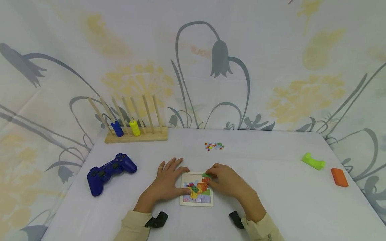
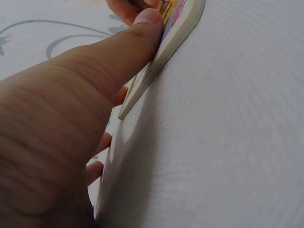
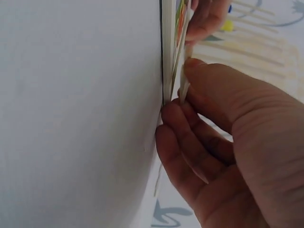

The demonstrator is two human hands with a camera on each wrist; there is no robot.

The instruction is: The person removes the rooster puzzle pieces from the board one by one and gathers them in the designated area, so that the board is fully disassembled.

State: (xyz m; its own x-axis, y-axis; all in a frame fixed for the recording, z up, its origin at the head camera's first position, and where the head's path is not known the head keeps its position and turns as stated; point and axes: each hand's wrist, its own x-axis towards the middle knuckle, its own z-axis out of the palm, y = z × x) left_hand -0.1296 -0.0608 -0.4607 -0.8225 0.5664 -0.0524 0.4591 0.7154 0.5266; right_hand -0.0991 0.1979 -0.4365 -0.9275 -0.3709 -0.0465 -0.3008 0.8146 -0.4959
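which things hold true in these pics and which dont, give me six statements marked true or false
1. The right hand pinches a jigsaw piece. True.
2. The left hand is well clear of the puzzle tray. False: it touches the tray's left side.
3. Loose jigsaw pieces lie beyond the tray. True.
4. The blue rings and yellow rings share one peg. False: they sit on separate pegs.
5. The blue game controller lies left of the tray. True.
6. The orange block stands beside the controller. False: it lies far right, near the green curved block.
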